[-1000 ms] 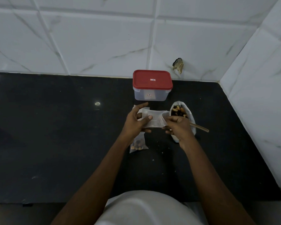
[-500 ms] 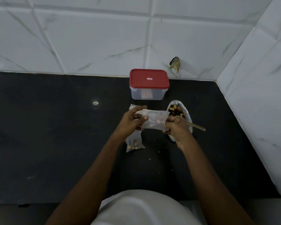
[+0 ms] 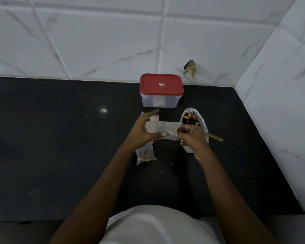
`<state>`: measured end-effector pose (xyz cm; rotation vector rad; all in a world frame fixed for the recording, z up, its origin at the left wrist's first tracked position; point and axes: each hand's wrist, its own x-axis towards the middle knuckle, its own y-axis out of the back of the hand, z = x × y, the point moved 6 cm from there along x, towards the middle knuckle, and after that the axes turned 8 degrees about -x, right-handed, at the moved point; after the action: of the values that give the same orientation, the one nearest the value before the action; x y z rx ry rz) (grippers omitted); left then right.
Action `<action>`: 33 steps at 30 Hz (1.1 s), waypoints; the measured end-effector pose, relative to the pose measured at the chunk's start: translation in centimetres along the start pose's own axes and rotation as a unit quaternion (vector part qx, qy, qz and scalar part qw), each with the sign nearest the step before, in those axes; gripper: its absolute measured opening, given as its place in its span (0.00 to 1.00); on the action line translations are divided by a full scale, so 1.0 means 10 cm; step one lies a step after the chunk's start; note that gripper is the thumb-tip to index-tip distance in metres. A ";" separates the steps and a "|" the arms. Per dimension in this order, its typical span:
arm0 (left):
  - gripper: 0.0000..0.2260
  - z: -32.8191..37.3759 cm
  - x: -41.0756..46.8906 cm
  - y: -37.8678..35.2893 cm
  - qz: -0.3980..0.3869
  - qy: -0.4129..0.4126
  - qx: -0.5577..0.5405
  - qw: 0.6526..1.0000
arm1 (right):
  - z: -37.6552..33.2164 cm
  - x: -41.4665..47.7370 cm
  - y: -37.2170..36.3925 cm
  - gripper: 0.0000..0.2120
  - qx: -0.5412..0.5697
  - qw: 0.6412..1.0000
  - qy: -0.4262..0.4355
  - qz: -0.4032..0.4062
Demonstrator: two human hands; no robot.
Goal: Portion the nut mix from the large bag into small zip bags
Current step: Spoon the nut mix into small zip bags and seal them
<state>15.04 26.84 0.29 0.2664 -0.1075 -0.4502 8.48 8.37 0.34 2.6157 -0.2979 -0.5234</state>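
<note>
A small clear zip bag is held sideways above the black counter between both hands. My left hand grips its left end, thumb under the bag. My right hand pinches its right end and also holds a wooden spoon handle that sticks out to the right. The large white bag stands open behind my right hand, with mixed nuts showing inside. A small zip bag with nuts in it lies flat on the counter below my left hand.
A clear container with a red lid stands at the back against the white tiled wall. A second tiled wall closes the right side. More clear plastic lies behind my left hand. The black counter extends far to the left.
The zip bag stays held between both hands and has been stretched flatter. The hands have shifted only slightly.
</note>
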 end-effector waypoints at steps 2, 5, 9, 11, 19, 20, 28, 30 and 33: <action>0.43 0.13 0.03 -0.09 -0.054 -0.063 0.152 0.985 | -0.07 0.00 0.01 0.03 -0.089 0.995 0.042 0.008; 0.41 0.23 0.09 -0.24 -0.124 -0.082 0.209 0.967 | -0.19 -0.05 -0.02 0.04 -0.167 0.981 0.097 0.008; 0.28 0.28 0.16 -0.29 -0.134 -0.114 0.172 0.969 | -0.26 -0.06 0.01 0.02 -0.161 0.979 0.123 0.026; 0.24 0.27 0.16 -0.30 -0.125 -0.116 0.135 0.976 | -0.25 -0.08 0.05 0.05 -0.108 0.987 0.117 0.020; 0.28 0.16 0.19 -0.39 -0.125 -0.089 0.112 0.982 | 0.42 0.02 1.04 0.05 -0.189 0.951 0.012 0.245; 0.28 0.15 0.20 -0.41 -0.136 -0.081 0.128 0.979 | 0.53 0.07 1.10 0.09 -0.234 0.946 -0.020 0.222; 0.28 -0.01 0.20 -0.74 -0.271 -0.012 0.251 0.929 | 0.72 0.16 1.02 0.08 -0.115 0.983 -0.097 0.102; 0.29 -0.05 0.19 -0.80 -0.294 0.005 0.251 0.922 | 0.63 0.11 1.09 0.06 -0.044 0.986 -0.064 0.147; 0.30 -0.06 0.18 -0.85 -0.313 0.014 0.247 0.917 | 0.49 0.07 1.21 0.05 -0.021 0.979 -0.023 0.202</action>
<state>13.26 18.85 -2.59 0.8184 -0.1056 -1.0589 5.68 -4.34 1.77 2.4112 -0.8015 -0.4399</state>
